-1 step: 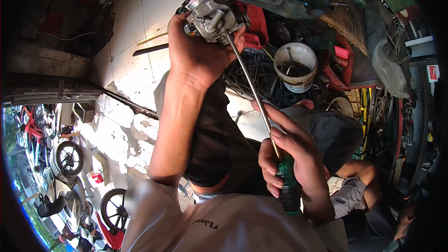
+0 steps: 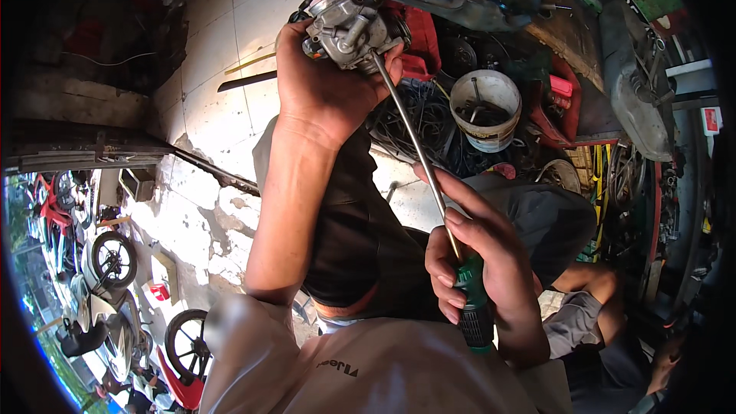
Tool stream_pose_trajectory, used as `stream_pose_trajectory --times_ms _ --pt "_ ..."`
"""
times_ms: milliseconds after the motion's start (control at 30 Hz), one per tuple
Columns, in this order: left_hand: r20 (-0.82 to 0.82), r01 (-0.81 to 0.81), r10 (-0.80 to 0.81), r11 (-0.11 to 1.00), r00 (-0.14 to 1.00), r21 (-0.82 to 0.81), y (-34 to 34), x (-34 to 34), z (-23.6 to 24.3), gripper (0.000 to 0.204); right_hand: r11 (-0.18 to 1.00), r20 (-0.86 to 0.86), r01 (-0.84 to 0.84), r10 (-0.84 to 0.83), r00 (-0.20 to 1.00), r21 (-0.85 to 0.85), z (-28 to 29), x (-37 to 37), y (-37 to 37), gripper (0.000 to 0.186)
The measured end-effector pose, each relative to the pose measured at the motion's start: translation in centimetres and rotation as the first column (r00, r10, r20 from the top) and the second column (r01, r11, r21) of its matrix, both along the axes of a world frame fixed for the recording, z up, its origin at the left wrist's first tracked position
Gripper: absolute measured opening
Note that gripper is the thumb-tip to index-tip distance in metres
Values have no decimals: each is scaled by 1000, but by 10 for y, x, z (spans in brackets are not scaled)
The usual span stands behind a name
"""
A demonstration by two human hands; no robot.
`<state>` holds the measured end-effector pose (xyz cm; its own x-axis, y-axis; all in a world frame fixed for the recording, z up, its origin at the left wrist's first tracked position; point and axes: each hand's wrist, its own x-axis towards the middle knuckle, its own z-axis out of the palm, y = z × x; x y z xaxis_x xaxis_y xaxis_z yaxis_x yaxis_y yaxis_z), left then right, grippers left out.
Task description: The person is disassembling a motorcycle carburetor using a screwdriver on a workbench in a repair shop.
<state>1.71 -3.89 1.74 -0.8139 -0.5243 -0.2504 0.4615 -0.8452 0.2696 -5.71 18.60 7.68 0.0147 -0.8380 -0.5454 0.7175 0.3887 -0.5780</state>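
Right hand (image 2: 502, 268): grip closed on the handle of a long green-and-black, steel-shafted screwdriver (image 2: 409, 128). Its long axis runs up and left to a silver-grey cast-metal carburettor-like body (image 2: 349, 34), cradled in the left hand (image 2: 328, 100) (tip seating: cannot tell).

Left fingers (image 2: 393, 69) holding metal carburetor (image 2: 349, 34), right fingers (image 2: 461, 196) gripping green-handled screwdriver (image 2: 470, 280)

Tip of the screwdriver (image 2: 411, 132) hidden
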Motion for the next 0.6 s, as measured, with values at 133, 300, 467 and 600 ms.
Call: stream_pose_trajectory --times_ms 133,300,467,600 --pt "15 -53 53 999 998 0 0 -2 -1 52 1000 -1 23 -23 1000 5 -1 1 -2 52" --pt "115 -108 126 983 985 -151 4 -3 7 48 1000 117 10 -11 993 11 -4 -8 4 42" --pt "290 -205 309 919 906 -338 15 -10 24 45 997 98 -29 23 995 65 4 -19 7 35" --pt "299 -191 312 908 902 -373 12 -7 22 47 990 36 -86 82 996 112 -1 -28 5 32"
